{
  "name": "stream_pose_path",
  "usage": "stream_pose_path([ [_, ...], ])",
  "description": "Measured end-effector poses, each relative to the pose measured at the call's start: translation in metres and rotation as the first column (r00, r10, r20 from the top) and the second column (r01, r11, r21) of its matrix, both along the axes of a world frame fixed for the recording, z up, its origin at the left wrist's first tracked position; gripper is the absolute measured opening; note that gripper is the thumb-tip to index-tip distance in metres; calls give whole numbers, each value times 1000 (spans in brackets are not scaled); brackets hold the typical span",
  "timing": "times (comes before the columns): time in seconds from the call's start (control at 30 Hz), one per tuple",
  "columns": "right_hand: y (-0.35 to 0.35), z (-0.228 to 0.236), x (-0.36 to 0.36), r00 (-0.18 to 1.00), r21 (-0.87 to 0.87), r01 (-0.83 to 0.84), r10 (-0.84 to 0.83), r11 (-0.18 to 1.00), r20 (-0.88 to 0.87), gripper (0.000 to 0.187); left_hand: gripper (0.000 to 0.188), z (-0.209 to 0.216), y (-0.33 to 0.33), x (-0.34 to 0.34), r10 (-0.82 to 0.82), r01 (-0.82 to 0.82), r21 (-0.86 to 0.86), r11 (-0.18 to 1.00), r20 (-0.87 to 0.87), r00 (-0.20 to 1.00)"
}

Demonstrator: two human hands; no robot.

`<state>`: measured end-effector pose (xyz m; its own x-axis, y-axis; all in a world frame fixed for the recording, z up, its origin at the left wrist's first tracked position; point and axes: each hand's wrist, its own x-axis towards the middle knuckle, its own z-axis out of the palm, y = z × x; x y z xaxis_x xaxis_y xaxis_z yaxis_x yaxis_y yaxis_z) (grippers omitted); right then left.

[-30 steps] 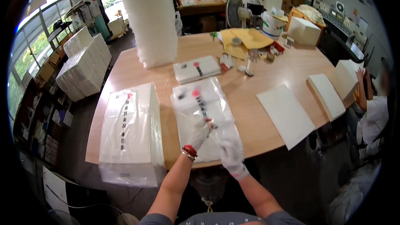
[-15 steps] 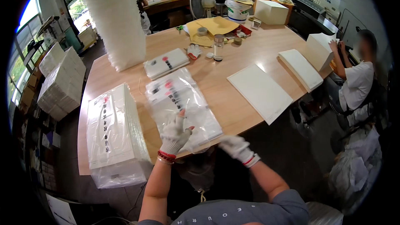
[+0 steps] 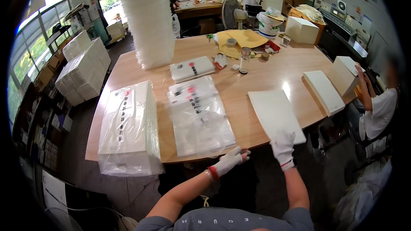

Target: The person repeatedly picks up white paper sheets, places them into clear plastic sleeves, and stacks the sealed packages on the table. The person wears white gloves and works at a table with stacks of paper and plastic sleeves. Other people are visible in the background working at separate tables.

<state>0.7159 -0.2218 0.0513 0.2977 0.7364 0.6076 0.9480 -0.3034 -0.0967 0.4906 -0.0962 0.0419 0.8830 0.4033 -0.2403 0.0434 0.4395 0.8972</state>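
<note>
Your gloved right hand (image 3: 282,147) is at the near edge of the white sheets (image 3: 273,109), its grip impossible to tell; your left hand (image 3: 230,161), part open and empty, is just beyond the clear bags' (image 3: 201,130) near-right corner. Left on the bench (image 3: 236,89) stands a plastic-wrapped stack (image 3: 128,122), folded bags (image 3: 192,69) farther off.

Right hand (image 3: 282,147) blurry against white sheets (image 3: 274,110)

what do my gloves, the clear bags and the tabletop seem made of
White gloves: matte, soft-looking fabric, probably knitted cotton. Clear printed bags: thin plastic film, judging by gloss, wrinkles and transparency. Tabletop: smooth, wood-toned, with bright glare; varnished wood or laminate, can't tell which.
</note>
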Motion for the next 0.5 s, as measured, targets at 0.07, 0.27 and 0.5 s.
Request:
stream_pose_path([
  [0.07, -10, 13, -45, 969, -135, -218, 230, 967, 86, 15, 33, -38, -2, 22, -19, 69, -747, 661, 75, 997],
  [0.27, -77, -52, -6, 926, -40, -159, 135, 986, -352, 13, 25, -1, -4, -11, -148, 131, -70, 989, -364, 919],
  [0.5, -43, -34, -113, -302, 369, 198, 414, 908, -859, 39, 57, 25, -43, -26, 158, 211, 797, 566, -356, 921],
])
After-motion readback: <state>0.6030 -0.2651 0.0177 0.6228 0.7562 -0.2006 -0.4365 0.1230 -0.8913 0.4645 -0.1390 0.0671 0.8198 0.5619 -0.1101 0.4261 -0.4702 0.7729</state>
